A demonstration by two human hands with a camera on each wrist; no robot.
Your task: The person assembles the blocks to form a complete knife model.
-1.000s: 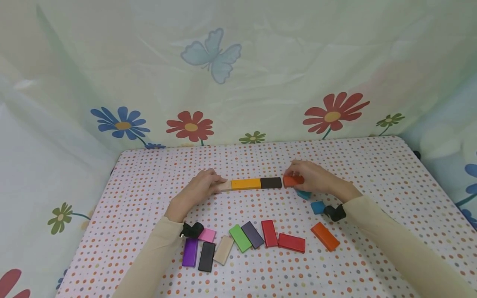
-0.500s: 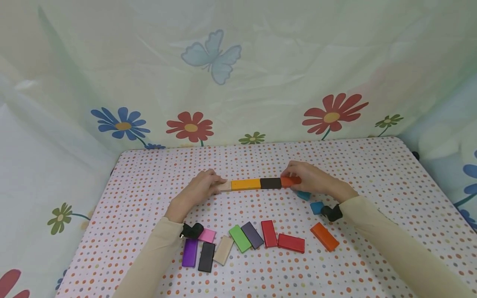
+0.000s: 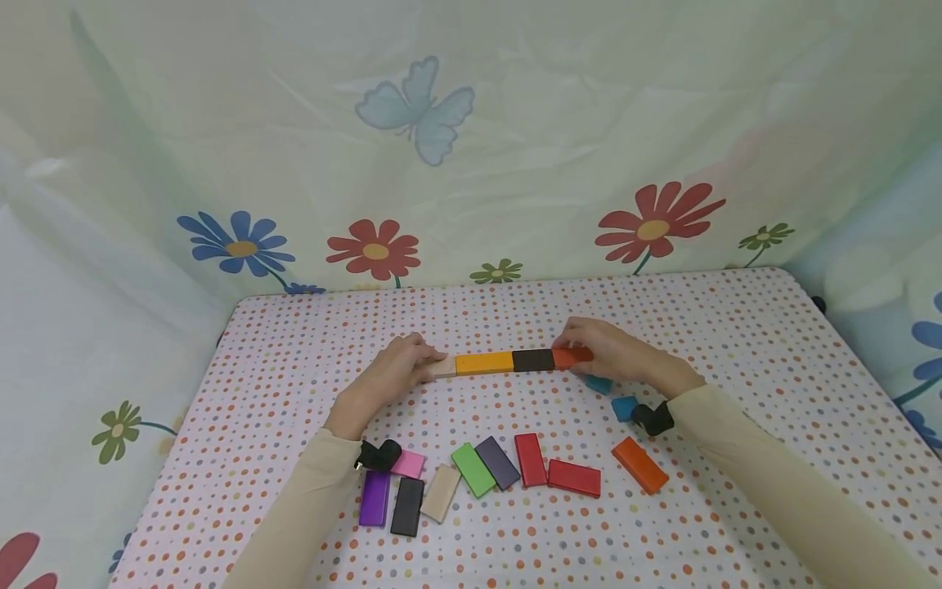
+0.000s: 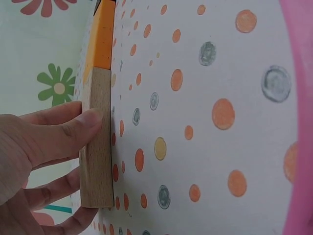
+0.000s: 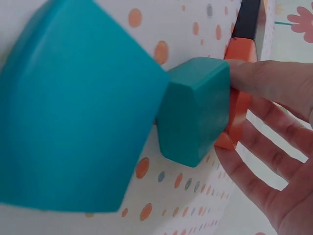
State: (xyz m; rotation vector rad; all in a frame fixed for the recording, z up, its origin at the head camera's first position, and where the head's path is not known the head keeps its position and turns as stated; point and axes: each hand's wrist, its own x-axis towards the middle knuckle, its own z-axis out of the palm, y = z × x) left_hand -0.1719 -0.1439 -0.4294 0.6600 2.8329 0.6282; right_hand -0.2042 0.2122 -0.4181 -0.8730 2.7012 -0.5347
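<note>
A straight row of blocks lies across the polka-dot table [image 3: 294, 335]. At its left end my left hand [image 3: 390, 372] pinches a plain wooden block [image 4: 100, 152] between thumb and fingers. A yellow-orange block [image 3: 484, 363] follows, then a black block [image 3: 533, 360]. The right end is a red-orange block [image 3: 567, 358], flush against the black one in the head view, and my right hand [image 3: 607, 352] grips it with the thumb on its near side. Just beside that thumb stands a teal block [image 5: 195, 112], partly hidden by the hand in the head view.
Another blue-teal block [image 3: 625, 408] lies beside the right wrist camera. Nearer the front are loose blocks: pink [image 3: 409, 464], purple [image 3: 374, 499], black [image 3: 407, 507], beige [image 3: 441, 493], green [image 3: 473, 470], dark violet [image 3: 497, 463], two red [image 3: 531, 460] and orange [image 3: 640, 465].
My right hand has slid the red-orange block left, and the small gap between it and the black block has closed. The left hand has kept its hold on the wooden block in place.
</note>
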